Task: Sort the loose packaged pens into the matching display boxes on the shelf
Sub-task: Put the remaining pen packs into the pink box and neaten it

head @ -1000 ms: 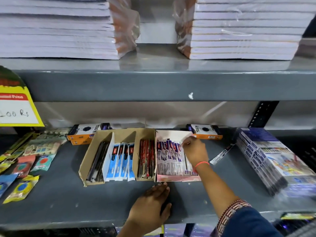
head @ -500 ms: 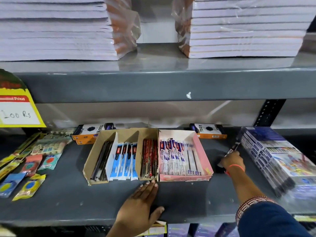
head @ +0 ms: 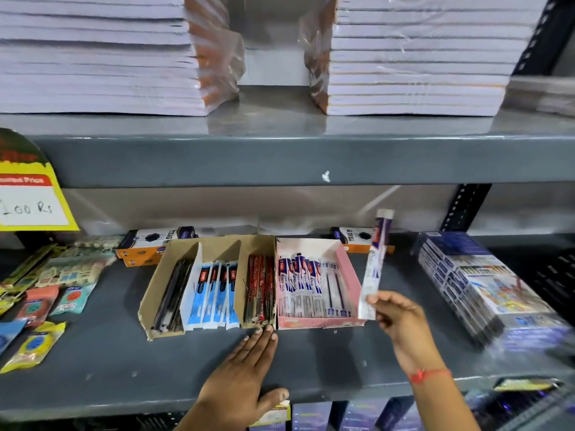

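**Packaged pen held upright beside the pink box**

The packaged pen (head: 375, 265) stands nearly upright in the air, just right of the pink display box (head: 346, 276), its lower end pinched between the thumb and fingers of the right hand (head: 401, 321). The left hand (head: 245, 371) lies flat on the grey shelf (head: 93, 377), fingers pressed together, their tips touching the front of the brown cardboard box (head: 146, 306), which holds black, blue and red pen packs.

Your grey metal shelf (head: 102, 362) carries a cardboard display box (head: 155, 293) touching a pink display box (head: 347, 262), 2 orange-and-white boxes (head: 149, 247) behind them, loose packets (head: 34, 343) at left and stacked blue packs (head: 476, 281) at right. Your left hand (head: 245, 377) lies flat on it.
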Demonstrator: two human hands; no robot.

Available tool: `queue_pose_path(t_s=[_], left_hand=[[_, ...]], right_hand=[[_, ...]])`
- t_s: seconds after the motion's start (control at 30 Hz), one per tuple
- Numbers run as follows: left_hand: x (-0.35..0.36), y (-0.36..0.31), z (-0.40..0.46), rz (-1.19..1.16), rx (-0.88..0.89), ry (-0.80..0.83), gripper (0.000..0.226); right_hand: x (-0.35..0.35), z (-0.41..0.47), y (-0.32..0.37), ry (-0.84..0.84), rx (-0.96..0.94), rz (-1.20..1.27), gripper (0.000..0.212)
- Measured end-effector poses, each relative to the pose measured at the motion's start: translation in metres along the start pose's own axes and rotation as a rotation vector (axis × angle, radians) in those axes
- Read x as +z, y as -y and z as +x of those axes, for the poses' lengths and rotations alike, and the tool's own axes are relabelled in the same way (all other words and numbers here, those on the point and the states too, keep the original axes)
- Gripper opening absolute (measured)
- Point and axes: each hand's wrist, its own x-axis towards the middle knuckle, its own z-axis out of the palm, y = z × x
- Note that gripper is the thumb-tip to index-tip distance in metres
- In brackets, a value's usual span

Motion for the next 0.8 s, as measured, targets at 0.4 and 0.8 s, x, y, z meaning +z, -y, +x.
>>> queue_pose_path(t_s=[0.4, 0.8], left_hand=[[-0.004, 0.002, 0.001, -0.021, 0.045, 0.006, 0.083], [0.000, 0.003, 0.006, -0.099, -0.051, 0.044, 0.085]], right_hand=[[0.040, 0.006, -0.004, 0.056, 0.083, -0.379, 0.025], [0.090, 0.045, -0.021, 0.086, 0.059, -0.999, 0.009]])
